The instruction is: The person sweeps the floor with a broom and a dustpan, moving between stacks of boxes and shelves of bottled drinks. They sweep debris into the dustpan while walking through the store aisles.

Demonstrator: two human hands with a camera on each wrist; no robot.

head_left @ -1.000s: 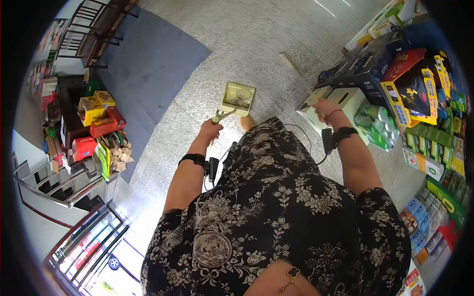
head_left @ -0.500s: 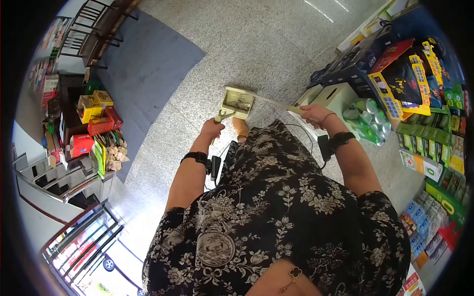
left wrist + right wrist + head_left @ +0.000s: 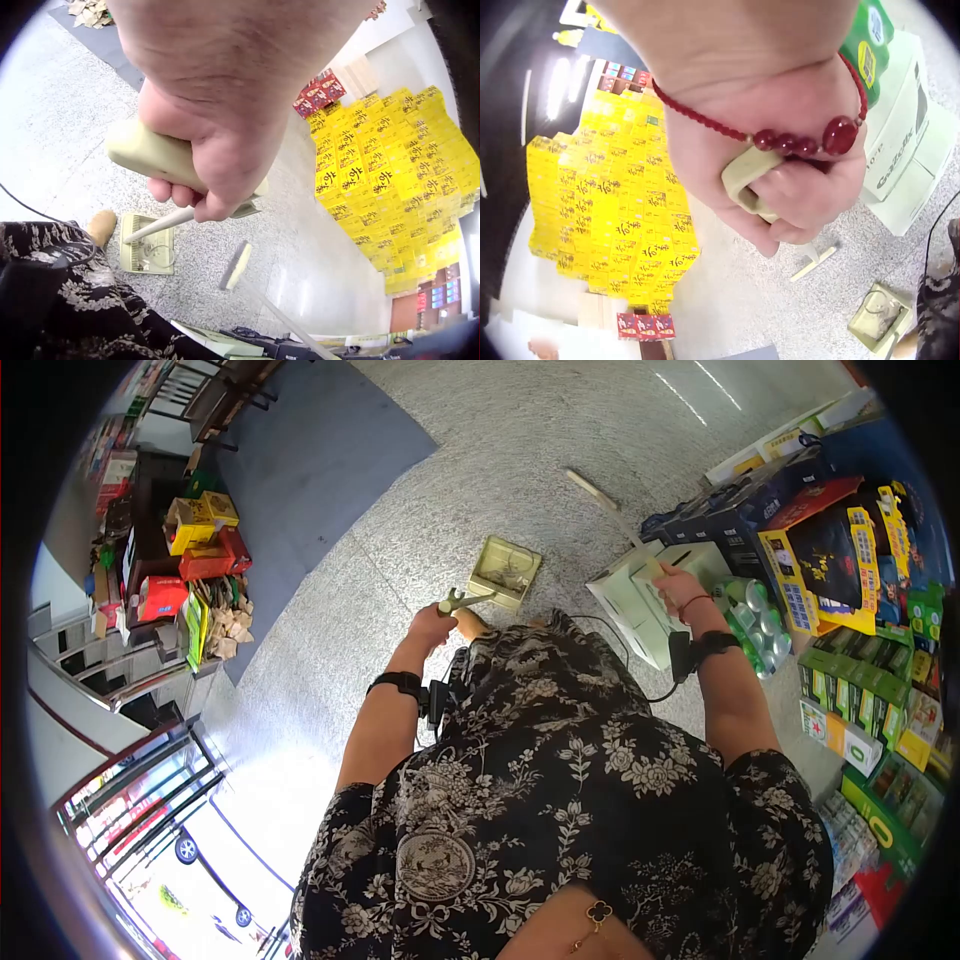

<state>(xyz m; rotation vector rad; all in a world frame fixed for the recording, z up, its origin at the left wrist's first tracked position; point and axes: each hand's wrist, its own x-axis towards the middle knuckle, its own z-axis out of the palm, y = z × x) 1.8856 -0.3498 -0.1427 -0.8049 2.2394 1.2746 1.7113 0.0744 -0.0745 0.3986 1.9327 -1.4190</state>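
Observation:
My left hand (image 3: 432, 628) grips the pale green handle (image 3: 161, 154) of a long-handled dustpan (image 3: 482, 563). The pan rests on the floor in front of me, with grey dust and a stringy tangle (image 3: 883, 306) inside. Close beside the pan is a tan shoe (image 3: 103, 226). The fingers of my right hand (image 3: 682, 590) are curled round the top of a broom handle (image 3: 746, 174). Its narrow broom head (image 3: 236, 266) is out on the floor, ahead and to the right of the dustpan, apart from it.
Pale green cartons (image 3: 630, 595) and a pack of green bottles (image 3: 755, 622) stand by my right hand, with dark blue boxes (image 3: 720, 505) behind. A grey mat (image 3: 320, 470) lies left. Yellow boxes (image 3: 375, 165) are stacked high in both wrist views.
The broom head swung in to the dustpan's far edge half a second ago, and is now back out to the right. My left hand has kept its grip on the dustpan.

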